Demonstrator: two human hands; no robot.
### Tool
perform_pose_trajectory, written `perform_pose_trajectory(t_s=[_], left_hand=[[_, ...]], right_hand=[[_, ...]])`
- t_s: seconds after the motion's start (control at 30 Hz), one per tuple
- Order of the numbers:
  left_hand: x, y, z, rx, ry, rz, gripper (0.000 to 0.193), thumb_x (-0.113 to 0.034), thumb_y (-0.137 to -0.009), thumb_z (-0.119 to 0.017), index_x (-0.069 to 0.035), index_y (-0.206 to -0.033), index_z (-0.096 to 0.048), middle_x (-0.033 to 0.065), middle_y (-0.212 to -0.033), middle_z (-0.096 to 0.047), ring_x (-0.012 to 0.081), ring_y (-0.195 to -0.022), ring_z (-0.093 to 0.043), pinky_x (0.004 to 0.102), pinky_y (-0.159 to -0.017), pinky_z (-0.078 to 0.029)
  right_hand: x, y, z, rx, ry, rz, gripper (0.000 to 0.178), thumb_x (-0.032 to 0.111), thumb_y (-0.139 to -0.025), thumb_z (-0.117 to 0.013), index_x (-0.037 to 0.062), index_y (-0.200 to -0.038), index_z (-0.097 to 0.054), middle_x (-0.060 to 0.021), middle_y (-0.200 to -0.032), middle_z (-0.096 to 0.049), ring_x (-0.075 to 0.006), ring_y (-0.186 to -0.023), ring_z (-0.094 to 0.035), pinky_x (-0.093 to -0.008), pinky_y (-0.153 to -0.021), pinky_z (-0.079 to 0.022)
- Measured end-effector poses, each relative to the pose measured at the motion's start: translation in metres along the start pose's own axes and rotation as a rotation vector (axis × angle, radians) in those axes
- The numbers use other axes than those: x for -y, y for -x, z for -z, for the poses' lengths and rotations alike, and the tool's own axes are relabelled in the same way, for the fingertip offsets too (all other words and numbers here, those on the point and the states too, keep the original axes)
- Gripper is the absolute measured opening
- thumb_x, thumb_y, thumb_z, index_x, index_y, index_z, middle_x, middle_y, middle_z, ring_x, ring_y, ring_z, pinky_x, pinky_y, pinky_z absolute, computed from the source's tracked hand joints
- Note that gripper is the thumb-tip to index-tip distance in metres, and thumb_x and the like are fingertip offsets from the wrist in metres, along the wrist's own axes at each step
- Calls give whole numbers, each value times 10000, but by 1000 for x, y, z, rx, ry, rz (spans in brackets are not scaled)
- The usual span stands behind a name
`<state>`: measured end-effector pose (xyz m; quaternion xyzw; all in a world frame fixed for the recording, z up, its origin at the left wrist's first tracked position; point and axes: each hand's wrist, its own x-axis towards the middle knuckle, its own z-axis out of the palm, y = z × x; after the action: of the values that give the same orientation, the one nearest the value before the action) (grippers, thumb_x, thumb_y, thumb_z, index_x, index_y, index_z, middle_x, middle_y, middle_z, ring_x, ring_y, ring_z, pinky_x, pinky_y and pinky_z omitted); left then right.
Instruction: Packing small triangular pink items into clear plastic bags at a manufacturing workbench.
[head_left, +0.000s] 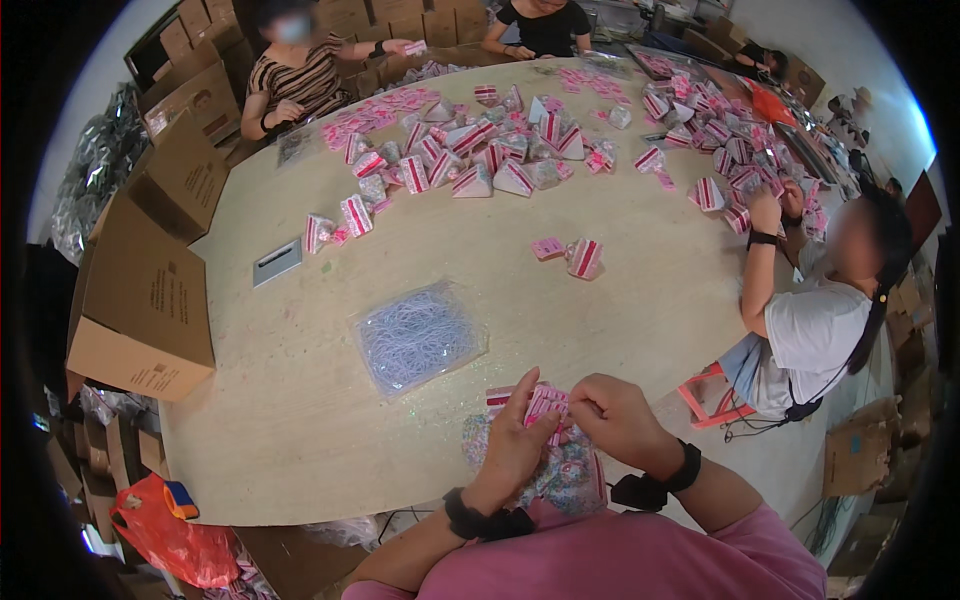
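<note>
At the table's near edge, my left hand (512,450) is closed on a pink printed tag (545,402), thumb pointing up beside it. My right hand (622,418) is pinched at the tag's right side; whatever lies between its fingertips is too small to make out. Just under both hands rests a clear bag with multicoloured speckled contents (570,478), partly hidden by my left hand. A pink-and-white striped piece (499,397) shows behind the left fingers. Farther out lies a clear bag of thin pale-blue strings (420,338).
A striped wedge-shaped packet (584,259) with a pink tag lies mid-table. Many similar packets (480,150) are heaped at the far side. Open cardboard boxes (150,300) and a grey flat case (277,263) are on the left. A co-worker (815,310) sits at right; two others work opposite.
</note>
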<state>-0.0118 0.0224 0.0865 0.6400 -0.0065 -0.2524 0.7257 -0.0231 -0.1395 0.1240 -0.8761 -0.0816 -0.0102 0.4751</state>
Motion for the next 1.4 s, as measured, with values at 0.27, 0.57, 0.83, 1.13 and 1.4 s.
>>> perform_pose_trajectory(t_s=[0.27,0.57,0.83,1.13,1.4], left_hand=[[1,0,-9,-32,-247,-74,598,-110,-842,-593,-26,-1376,-337,170,-1215,-531,197,-1033,-539,286,-876,-435],[9,-8,-9,-9,-217,-17,185,-119,-819,-578,8,-953,-565,107,-748,-611,149,-662,-575,308,-587,-461],[-11,5,-5,143,-555,-313,237,-76,-816,-588,-79,-1053,-574,139,-860,-623,282,-766,-601,359,-662,-471],[-9,9,-4,280,-847,-773,458,-21,-699,-660,-59,-1131,-514,139,-942,-587,330,-873,-560,404,-733,-465],[-6,11,-15,293,-849,-806,387,-19,-692,-658,-42,-1050,-514,136,-959,-584,330,-892,-555,404,-737,-464]], right_hand=[[-5,9,-9,-19,390,240,64,78,-781,-571,32,-820,-550,-118,-758,-538,-294,-651,-565,-366,-549,-472],[1,10,-6,-44,444,240,93,88,-763,-580,46,-823,-523,-110,-741,-507,-295,-630,-558,-371,-532,-474],[-2,12,20,7,-247,-132,95,81,-857,-554,23,-927,-583,-54,-791,-572,-105,-660,-531,-261,-581,-439],[-28,5,30,281,-476,-234,175,89,-884,-532,11,-1021,-607,-19,-885,-621,-56,-780,-529,-212,-682,-435],[-25,4,43,462,-506,-342,167,115,-859,-572,0,-965,-629,-2,-859,-615,-54,-775,-521,-221,-696,-431]])
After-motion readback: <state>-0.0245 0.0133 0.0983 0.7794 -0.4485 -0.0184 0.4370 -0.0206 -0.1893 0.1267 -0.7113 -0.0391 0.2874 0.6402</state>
